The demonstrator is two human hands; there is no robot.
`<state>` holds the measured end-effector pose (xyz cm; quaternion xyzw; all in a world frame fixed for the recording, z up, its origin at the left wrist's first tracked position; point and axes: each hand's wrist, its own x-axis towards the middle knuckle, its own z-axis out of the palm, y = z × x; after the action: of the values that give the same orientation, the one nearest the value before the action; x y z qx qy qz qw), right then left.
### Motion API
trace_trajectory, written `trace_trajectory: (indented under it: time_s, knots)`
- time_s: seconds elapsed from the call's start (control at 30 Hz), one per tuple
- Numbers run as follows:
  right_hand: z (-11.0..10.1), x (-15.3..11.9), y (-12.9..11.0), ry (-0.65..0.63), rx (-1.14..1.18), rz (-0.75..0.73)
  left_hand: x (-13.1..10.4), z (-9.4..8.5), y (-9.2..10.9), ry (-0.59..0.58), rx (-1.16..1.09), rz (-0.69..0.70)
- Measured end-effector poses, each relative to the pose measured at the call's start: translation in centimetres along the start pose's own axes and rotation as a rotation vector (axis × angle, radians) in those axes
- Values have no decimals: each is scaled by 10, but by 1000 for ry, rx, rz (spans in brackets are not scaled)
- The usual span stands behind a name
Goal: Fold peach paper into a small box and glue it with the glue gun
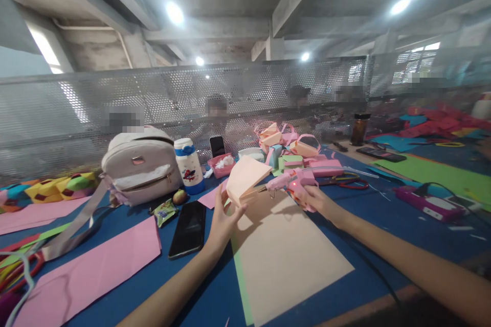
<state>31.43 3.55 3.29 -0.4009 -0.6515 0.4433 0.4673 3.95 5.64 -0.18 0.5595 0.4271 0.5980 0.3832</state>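
My left hand [226, 213] holds a folded peach paper piece [245, 176], thumb at its lower edge and fingers along its left side. My right hand [312, 199] is wrapped round the handle of a pink glue gun [291, 180], which has a small red light on its body. The gun's metal nozzle points left, close to the right edge of the folded piece; whether they touch I cannot tell. Below both hands a large peach sheet [293, 260] lies on the blue table, with a green edge showing along its left side.
A black phone [187, 230], snack packet [164, 212], bottle [189, 166] and white backpack [141, 166] stand or lie left. Pink sheets [99, 271] are at lower left. Behind the gun are paper pieces [289, 162]; red scissors [355, 182] and a purple power strip [429, 204] lie right.
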Motion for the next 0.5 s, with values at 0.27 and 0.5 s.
trace_trajectory:
  time_s: [0.27, 0.5]
  knots:
    - [0, 1, -2, 22, -5, 3, 1, 0, -3, -12, -1, 12]
    - [-2, 2, 4, -21, 37, 10, 1, -1, -4, 9, 22, 20]
